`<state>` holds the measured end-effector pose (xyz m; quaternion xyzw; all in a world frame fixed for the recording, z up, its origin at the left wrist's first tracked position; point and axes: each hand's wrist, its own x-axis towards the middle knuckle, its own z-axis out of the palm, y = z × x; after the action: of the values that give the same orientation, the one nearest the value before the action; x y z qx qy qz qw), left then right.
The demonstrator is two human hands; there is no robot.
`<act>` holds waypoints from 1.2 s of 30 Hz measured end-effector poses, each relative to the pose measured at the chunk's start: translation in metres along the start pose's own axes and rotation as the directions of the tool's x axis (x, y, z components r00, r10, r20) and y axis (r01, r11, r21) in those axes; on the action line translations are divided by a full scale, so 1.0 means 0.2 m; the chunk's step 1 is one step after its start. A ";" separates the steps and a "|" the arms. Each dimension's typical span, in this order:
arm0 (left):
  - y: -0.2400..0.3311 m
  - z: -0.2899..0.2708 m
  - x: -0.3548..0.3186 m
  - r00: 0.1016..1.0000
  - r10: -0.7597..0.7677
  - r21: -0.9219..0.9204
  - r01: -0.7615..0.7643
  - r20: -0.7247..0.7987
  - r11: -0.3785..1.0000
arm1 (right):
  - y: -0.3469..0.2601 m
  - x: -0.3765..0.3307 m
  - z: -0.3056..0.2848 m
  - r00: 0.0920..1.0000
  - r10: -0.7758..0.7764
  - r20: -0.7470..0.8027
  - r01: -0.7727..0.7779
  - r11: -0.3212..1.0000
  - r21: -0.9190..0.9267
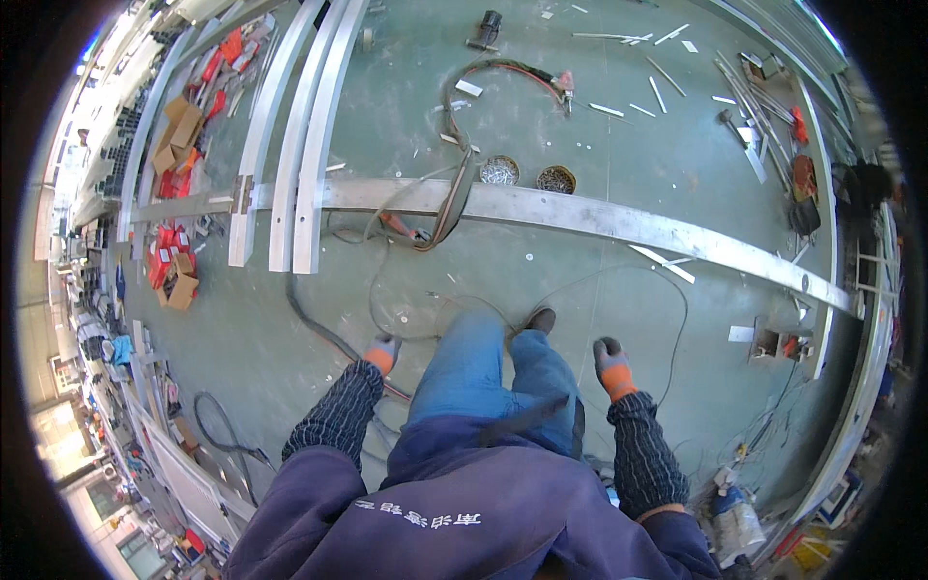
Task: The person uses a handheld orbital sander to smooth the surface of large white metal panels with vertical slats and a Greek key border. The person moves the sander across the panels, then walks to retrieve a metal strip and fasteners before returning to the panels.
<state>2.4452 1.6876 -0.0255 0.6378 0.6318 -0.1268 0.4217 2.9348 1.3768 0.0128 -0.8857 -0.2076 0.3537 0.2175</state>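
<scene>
My left hand [383, 354], in a grey glove with an orange cuff, hangs beside my left leg above the floor. Its fingers look curled in, and nothing shows in them. On the other side, my right hand [613, 368] wears the same kind of glove and is loosely closed, also with nothing visible inside. Neither hand touches the long metal beam [580, 214] that crosses in front of me. A hose bundle [454, 208] is draped over that beam. Nearest my left hand, a dark hose [324, 333] runs along the floor.
Several pale metal profiles [314, 145] lie across the beam at left. Two round tins [556, 179] of small metal parts stand beyond it. Cardboard boxes [177, 130] are at far left. Cut strips [667, 263] and a thin cable [684, 319] lie on the green floor.
</scene>
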 end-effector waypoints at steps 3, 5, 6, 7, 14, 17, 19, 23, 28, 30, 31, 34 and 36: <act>0.61 -0.19 0.12 0.988 0.051 -0.188 -0.078 -0.143 0.979 | -0.50 0.38 -0.06 0.986 -0.145 0.083 0.148 0.988 -0.034; 0.88 -0.22 0.29 0.955 0.146 -0.190 -0.199 -0.259 0.961 | -0.79 0.65 -0.06 0.970 -0.225 0.096 0.231 0.971 -0.056; 1.05 -0.26 0.35 0.936 0.195 -0.186 -0.255 -0.292 0.949 | -0.95 0.77 -0.07 0.968 -0.223 0.116 0.232 0.971 -0.065; 1.19 -0.31 0.42 0.929 0.200 -0.137 -0.252 -0.311 0.958 | -1.07 0.91 -0.05 0.966 -0.221 0.133 0.231 0.970 -0.071; 1.29 -0.42 1.51 0.710 0.504 0.461 -0.280 -0.492 0.842 | -1.60 2.08 0.53 0.919 -0.290 0.267 0.342 0.924 -0.172; 1.26 -0.30 1.78 0.757 0.535 0.525 -0.302 -0.374 0.795 | -1.54 2.68 1.01 0.904 -0.240 0.354 0.354 0.884 -0.304; 1.20 -0.23 1.77 0.731 0.549 0.516 -0.312 -0.407 0.798 | -1.60 2.92 1.34 0.876 -0.079 0.476 0.314 0.843 -0.437; 1.31 -0.20 1.92 0.679 0.609 0.463 -0.421 -0.410 0.780 | -1.24 3.53 1.80 0.867 -0.042 0.497 0.427 0.579 -0.695; 1.28 -0.26 1.87 0.781 0.499 0.419 -0.338 -0.374 0.843 | -1.27 3.53 2.29 0.894 -0.050 0.446 0.404 0.521 -0.752; 1.25 -0.24 1.88 0.792 0.487 0.416 -0.328 -0.368 0.848 | -1.24 3.56 2.35 0.869 0.002 0.494 0.421 0.521 -0.743; 1.24 -0.24 1.87 0.799 0.476 0.417 -0.316 -0.367 0.852 | -1.24 3.58 2.36 0.834 0.035 0.551 0.451 0.530 -0.718; 1.27 -0.26 1.88 0.801 0.491 0.427 -0.333 -0.341 0.841 | -1.08 3.68 2.30 0.818 -0.051 0.573 0.519 0.497 -0.695; 1.25 -0.25 1.88 0.791 0.485 0.433 -0.314 -0.373 0.845 | -1.07 3.69 2.28 0.837 0.043 0.546 0.419 0.592 -0.689</act>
<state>2.7184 2.0238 -0.1620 0.8338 0.5300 0.0150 0.1538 3.0521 2.0463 -0.5670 -0.7339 -0.4871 0.4200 -0.2185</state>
